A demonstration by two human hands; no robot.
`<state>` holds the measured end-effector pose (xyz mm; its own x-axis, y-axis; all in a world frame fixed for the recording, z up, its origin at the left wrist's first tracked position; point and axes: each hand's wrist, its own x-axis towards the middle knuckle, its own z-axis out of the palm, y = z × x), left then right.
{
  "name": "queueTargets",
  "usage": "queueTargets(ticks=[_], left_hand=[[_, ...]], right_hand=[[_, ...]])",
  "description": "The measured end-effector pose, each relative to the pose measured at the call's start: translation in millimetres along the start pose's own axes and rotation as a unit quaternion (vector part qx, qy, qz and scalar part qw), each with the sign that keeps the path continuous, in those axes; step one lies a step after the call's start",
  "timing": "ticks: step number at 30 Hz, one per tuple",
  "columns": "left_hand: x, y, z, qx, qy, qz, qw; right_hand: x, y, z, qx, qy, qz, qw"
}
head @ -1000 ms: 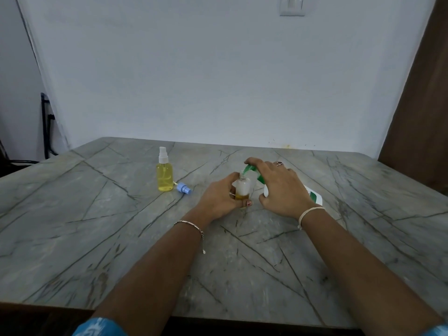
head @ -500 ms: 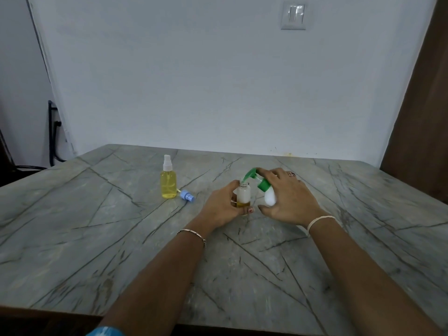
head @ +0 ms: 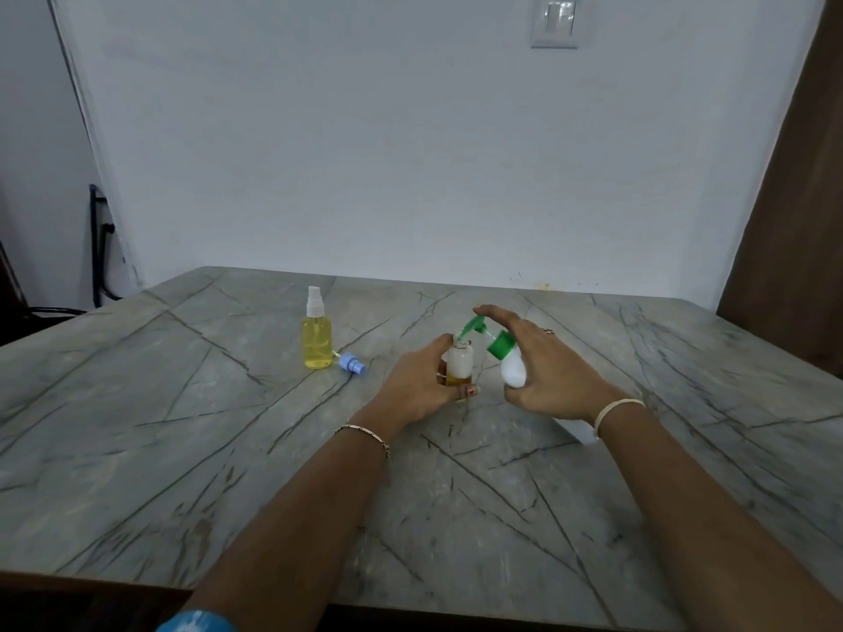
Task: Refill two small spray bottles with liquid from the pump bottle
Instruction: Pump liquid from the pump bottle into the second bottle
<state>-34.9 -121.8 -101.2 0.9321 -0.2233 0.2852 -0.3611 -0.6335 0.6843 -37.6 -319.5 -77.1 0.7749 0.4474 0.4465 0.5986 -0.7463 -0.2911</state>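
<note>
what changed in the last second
The right hand has tilted the pump bottle up at its pump end: its green collar now shows, where the hand lay flat over it before. Its spout sits at the mouth of the small bottle. Unchanged: the left hand still grips that bottle, and the full spray bottle and blue spray head have not moved.

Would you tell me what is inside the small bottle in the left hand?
The small bottle shows shallow amber liquid at its bottom, the pump bottle's green nozzle at its mouth. The left hand covers its left side.
</note>
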Motion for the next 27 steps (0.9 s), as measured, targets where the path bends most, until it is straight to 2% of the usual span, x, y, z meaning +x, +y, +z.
queueTargets(ticks=[5, 17, 27], left_hand=[[-1, 4, 0, 0.014, 0.001, 0.006, 1.000], [0, 4, -1, 0.030, 0.001, 0.006, 1.000], [-2, 7, 0, 0.030, 0.006, 0.003, 1.000]], right_hand=[[-2, -2, -5, 0.064, -0.021, -0.019, 0.998], [4, -5, -2, 0.022, -0.028, -0.038, 0.999], [9, -9, 3, 0.032, 0.017, -0.031, 0.999]])
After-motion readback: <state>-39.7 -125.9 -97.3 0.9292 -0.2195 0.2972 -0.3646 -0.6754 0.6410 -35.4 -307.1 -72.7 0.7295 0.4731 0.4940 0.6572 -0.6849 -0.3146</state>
